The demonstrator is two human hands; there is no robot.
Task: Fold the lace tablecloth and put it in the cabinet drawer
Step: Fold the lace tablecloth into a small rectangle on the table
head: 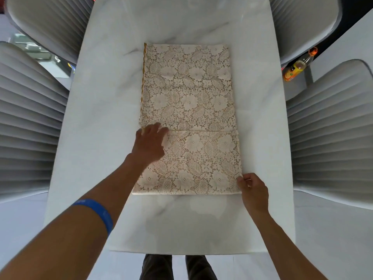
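Note:
The cream lace tablecloth [189, 110] lies folded into a long rectangle in the middle of the white marble table [101, 118]. A nearer flap is doubled over, and its edge runs across the cloth at about two thirds of its length. My left hand [149, 142] rests flat on the cloth at the left end of that fold edge, fingers spread. My right hand [253, 188] pinches the near right corner of the cloth between thumb and fingers. A gold trim runs along the cloth's far left edge. No cabinet drawer is in view.
Pale ribbed chairs stand on both sides of the table, two on the left [32, 118] and two on the right [333, 128]. An orange bottle [296, 67] stands beyond the right chairs. My shoes [177, 267] show below the near table edge.

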